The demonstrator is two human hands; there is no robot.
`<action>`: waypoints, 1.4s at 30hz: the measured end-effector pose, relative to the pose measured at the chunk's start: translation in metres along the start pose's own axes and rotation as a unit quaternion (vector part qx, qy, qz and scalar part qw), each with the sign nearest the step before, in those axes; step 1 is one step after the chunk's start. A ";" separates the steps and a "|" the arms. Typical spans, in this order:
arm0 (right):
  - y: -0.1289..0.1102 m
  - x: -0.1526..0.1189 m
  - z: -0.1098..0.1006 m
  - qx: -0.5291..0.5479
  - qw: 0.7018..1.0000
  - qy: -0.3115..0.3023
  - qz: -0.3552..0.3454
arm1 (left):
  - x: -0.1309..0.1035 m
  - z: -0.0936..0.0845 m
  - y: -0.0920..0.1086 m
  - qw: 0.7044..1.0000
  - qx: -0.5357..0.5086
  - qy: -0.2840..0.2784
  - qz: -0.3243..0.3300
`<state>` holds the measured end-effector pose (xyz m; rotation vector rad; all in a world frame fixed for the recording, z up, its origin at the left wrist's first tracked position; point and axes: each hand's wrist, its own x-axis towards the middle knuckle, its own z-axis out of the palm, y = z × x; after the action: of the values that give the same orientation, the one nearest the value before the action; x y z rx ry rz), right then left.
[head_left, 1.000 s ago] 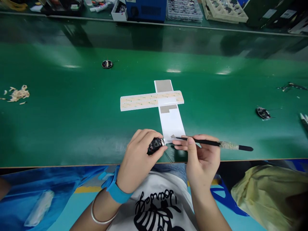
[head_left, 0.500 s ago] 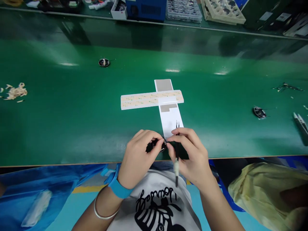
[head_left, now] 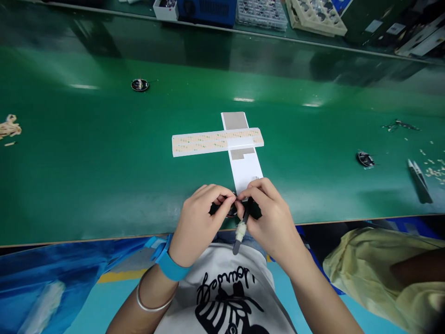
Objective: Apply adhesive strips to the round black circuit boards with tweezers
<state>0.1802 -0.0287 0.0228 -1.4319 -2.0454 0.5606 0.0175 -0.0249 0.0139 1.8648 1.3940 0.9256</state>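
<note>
My left hand (head_left: pixel 203 215) is closed in a pinch by the table's front edge; what its fingertips hold is too small to make out. Against them press the fingertips of my right hand (head_left: pixel 273 215). A pair of tweezers (head_left: pixel 240 230), wrapped in whitish tape, is gripped in my right hand, its handle end pointing down towards me and its tips hidden. Partly covered by my fingers, a small round black part (head_left: pixel 232 212) lies below the pinch. Just beyond my hands is a white backing sheet (head_left: pixel 245 174) with grey patches, crossed by a strip of small beige stickers (head_left: pixel 200 144).
On the green table (head_left: pixel 104 176) are a round black part (head_left: pixel 139 85) at far left and another (head_left: pixel 365 159) at right. Spare tweezers (head_left: pixel 420 181) lie near the right edge, beige scraps (head_left: pixel 9 126) at left. A shelf with trays (head_left: pixel 262 14) runs along the back.
My right hand has moved slightly left and closed in on the left fingertips. The tweezers have tilted, their tips now out of sight. The view has shifted slightly right.
</note>
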 end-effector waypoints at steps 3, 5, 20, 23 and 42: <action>-0.003 0.002 0.001 0.005 1.000 0.001 0.011 | 0.000 -0.001 0.000 1.000 -0.002 -0.005 0.001; -0.004 0.003 0.002 0.005 1.000 0.000 0.017 | -0.001 -0.002 -0.001 1.000 -0.001 -0.008 0.005; -0.006 0.004 0.007 0.006 0.998 0.014 0.055 | -0.008 -0.005 0.001 0.999 -0.011 -0.052 0.000; -0.006 0.004 0.007 0.010 0.998 0.010 0.059 | -0.007 -0.006 0.001 0.998 -0.015 -0.066 0.012; 0.000 0.008 -0.003 0.066 0.997 -0.018 0.037 | -0.007 -0.001 0.001 0.999 -0.005 -0.049 0.005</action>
<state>0.1799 -0.0217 0.0269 -1.4326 -1.9505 0.7448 0.0157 -0.0319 0.0138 1.8862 1.3196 0.8326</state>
